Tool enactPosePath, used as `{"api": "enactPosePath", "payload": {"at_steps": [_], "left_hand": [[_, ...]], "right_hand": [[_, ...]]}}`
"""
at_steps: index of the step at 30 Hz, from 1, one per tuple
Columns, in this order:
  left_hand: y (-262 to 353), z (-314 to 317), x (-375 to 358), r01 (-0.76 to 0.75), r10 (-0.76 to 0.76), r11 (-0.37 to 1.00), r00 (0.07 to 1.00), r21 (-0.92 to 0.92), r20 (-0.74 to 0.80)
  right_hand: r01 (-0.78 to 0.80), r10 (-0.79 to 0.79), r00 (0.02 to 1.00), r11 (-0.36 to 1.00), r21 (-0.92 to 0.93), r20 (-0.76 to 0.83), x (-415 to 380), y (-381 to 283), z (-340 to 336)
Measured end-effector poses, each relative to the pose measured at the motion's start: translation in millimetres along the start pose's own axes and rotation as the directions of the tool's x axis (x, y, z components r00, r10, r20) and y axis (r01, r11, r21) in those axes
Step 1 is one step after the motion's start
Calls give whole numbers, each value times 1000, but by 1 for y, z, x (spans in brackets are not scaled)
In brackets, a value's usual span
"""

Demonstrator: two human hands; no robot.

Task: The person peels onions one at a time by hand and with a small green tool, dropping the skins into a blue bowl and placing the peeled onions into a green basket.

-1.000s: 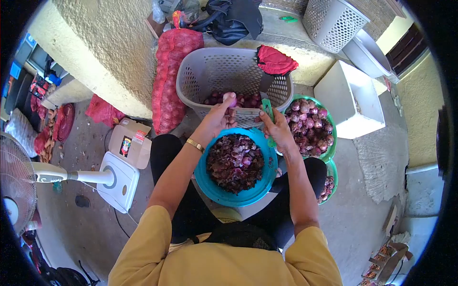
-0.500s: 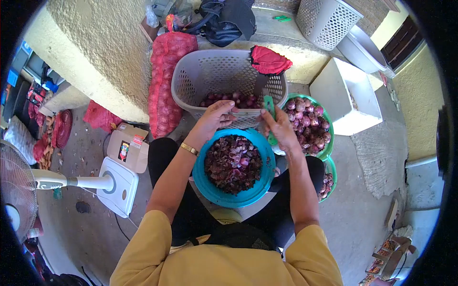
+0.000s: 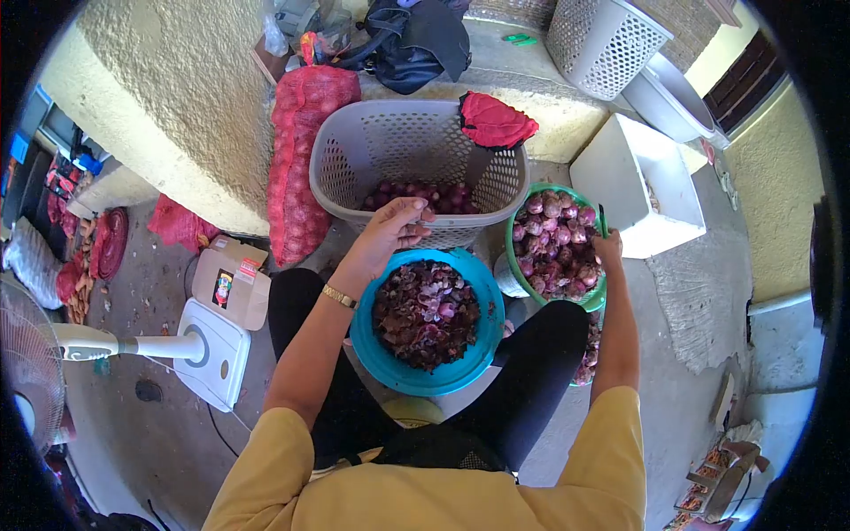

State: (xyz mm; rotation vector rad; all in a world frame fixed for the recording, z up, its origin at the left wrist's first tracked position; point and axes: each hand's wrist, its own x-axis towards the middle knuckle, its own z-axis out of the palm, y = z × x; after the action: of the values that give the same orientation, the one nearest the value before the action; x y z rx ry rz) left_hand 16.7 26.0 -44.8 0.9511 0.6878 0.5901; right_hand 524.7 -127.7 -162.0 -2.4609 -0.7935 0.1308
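My left hand [image 3: 394, 226] hovers over the front rim of a grey lattice basket [image 3: 329, 173] that has peeled red onions [image 3: 425, 195] at its bottom; its fingers are loosely curled and nothing shows in them. My right hand [image 3: 609, 250] is at the right rim of a green bowl [image 3: 511, 239] heaped with unpeeled red onions [image 3: 553, 239]. It grips a knife [image 3: 602, 217] whose dark blade points up. On my lap sits a teal bowl [image 3: 469, 365] full of onion skins [image 3: 425, 311].
A red mesh onion sack [image 3: 297, 159] leans on the wall left of the basket, and a red cloth [image 3: 491, 119] hangs on its rim. A white tub [image 3: 637, 186] stands at the right. A fan base [image 3: 212, 350] and a cardboard box [image 3: 232, 279] lie at the left.
My left hand let a peeled onion go into the grey basket and drew back to its rim. My right hand swung right with the knife, from the teal bowl to the green bowl.
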Motion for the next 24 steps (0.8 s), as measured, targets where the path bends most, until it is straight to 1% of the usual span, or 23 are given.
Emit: {"api": "enactPosePath", "payload": {"at_steps": [1,2,4,8,10,11,12,14,18,24], "left_hand": [[0,0,-1,2,-2,1000,1000,25,-12],[0,0,1,-1,1,1000,1000,24,-13],[-1,0,3,-1,1,1000,1000,19,-3],[2,4,3,10,-8,999,999,43,-39],[1,3,5,29,-28,999,999,37,-33],[0,1,7,34,-33,999,999,36,-21],[1,1,6,21,-20,999,999,40,-29],[3,2,6,41,-39,998,998,52,-40],[6,2,2,37,-36,999,999,26,-24],[10,4,-2,46,-46,999,999,21,-29]], "right_hand": [[-36,36,999,999,-22,9,5,5,3],[-33,33,999,999,-21,9,9,2,7],[-47,39,991,997,-62,-129,17,-4,15],[6,-10,995,999,-33,-101,38,-22,27],[-110,111,994,990,-85,-3,31,-44,22],[-138,139,990,983,-121,1,37,-42,25],[-126,127,992,986,-111,2,35,-45,28],[-200,181,978,952,-232,-100,27,-48,31],[-221,213,974,964,-148,-72,26,-54,33],[-300,288,951,948,-104,-116,32,-55,34]]}}
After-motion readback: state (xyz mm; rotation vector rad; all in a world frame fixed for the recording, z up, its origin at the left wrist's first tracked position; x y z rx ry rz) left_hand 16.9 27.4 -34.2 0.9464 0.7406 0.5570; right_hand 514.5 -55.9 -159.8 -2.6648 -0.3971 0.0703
